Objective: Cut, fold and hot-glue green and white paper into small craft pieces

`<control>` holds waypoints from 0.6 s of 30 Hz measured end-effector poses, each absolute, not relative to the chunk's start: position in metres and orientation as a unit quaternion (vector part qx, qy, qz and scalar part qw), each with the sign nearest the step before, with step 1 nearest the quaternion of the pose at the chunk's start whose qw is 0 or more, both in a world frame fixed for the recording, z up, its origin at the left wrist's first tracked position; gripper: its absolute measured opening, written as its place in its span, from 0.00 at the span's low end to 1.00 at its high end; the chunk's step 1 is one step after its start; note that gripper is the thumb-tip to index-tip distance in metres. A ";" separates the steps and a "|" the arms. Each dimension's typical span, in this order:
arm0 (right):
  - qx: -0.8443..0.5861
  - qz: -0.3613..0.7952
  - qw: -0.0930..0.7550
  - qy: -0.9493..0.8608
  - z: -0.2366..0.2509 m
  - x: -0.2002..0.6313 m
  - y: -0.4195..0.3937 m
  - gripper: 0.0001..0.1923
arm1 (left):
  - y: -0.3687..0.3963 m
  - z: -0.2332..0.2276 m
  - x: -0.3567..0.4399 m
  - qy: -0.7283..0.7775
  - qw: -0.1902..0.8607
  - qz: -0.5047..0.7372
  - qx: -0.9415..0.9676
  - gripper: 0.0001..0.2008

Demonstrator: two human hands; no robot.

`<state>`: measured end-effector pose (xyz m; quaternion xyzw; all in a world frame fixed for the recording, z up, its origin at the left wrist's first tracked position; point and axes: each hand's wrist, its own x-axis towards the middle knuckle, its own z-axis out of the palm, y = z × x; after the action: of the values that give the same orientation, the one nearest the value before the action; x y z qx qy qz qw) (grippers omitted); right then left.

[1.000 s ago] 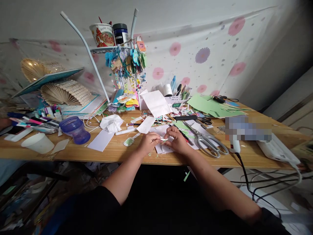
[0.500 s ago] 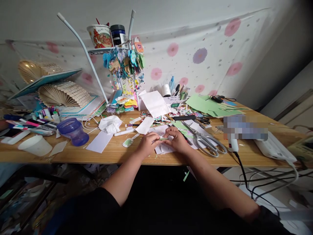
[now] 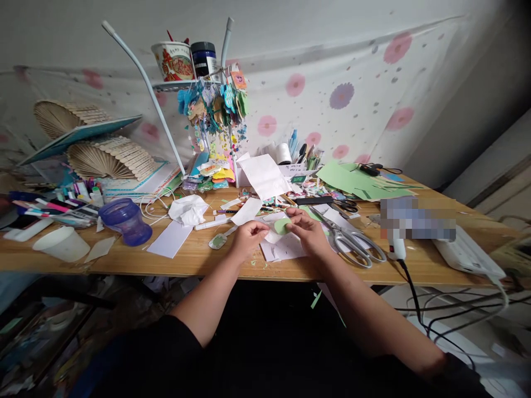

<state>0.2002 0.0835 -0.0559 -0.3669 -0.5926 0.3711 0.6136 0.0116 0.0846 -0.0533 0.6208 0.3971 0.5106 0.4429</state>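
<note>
A small rounded piece of green paper (image 3: 282, 226) is pinched between the thumb and fingers of my right hand (image 3: 306, 228), its flat face turned toward me. Just left of it, my left hand (image 3: 249, 237) is closed, thumb and fingertips pressed together. What the left fingertips grip, if anything, is too small to make out. A pale, thin sheet (image 3: 271, 235) shows between the two hands; whether either one holds it I cannot tell. Under the hands lie white paper sheets (image 3: 286, 249). Large silver scissors (image 3: 350, 243) rest beside my right hand.
A small green-and-white cutout (image 3: 217, 241), crumpled tissue (image 3: 188, 210), purple cup (image 3: 125, 222) and white cup (image 3: 62, 244) stand or lie leftward. Green sheets (image 3: 348, 179) are at the back right. A glue gun (image 3: 397, 247) with a black cord sits right, near the table's edge (image 3: 199, 272).
My hands have come apart slightly. The green paper, earlier seen edge-on between both hands, now faces me in my right hand. The view has shifted slightly.
</note>
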 end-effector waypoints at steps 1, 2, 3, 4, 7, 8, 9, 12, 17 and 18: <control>-0.357 0.408 0.626 -0.560 -0.056 0.200 0.084 0.13 | 0.085 -0.053 0.012 0.396 0.463 0.519 0.600 0.06; -0.346 0.440 0.630 -0.538 -0.056 0.200 0.084 0.13 | 0.085 -0.053 0.012 0.395 0.476 0.526 0.583 0.07; -0.336 0.466 0.626 -0.527 -0.055 0.200 0.084 0.13 | 0.086 -0.054 0.012 0.393 0.484 0.534 0.572 0.07; -0.329 0.483 0.617 -0.527 -0.054 0.200 0.083 0.13 | 0.086 -0.054 0.012 0.389 0.488 0.541 0.564 0.07; -0.336 0.495 0.577 -0.556 -0.053 0.196 0.081 0.12 | 0.088 -0.056 0.013 0.376 0.484 0.553 0.565 0.09; -0.343 0.492 0.566 -0.565 -0.053 0.195 0.081 0.11 | 0.088 -0.057 0.013 0.373 0.479 0.552 0.572 0.09; -0.349 0.490 0.557 -0.573 -0.053 0.194 0.081 0.11 | 0.088 -0.058 0.013 0.372 0.474 0.548 0.580 0.10; -0.356 0.481 0.551 -0.581 -0.053 0.191 0.083 0.11 | 0.088 -0.059 0.014 0.367 0.458 0.534 0.609 0.12; -0.390 0.492 0.525 -0.575 -0.056 0.190 0.086 0.12 | 0.086 -0.058 0.015 0.348 0.458 0.521 0.630 0.13; -0.396 0.492 0.525 -0.570 -0.057 0.191 0.087 0.12 | 0.085 -0.056 0.015 0.341 0.467 0.525 0.624 0.14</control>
<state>0.1906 0.0866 -0.0568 -0.3958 -0.5702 0.4921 0.5255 0.0149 0.0848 -0.0561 0.6244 0.3408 0.5248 0.4674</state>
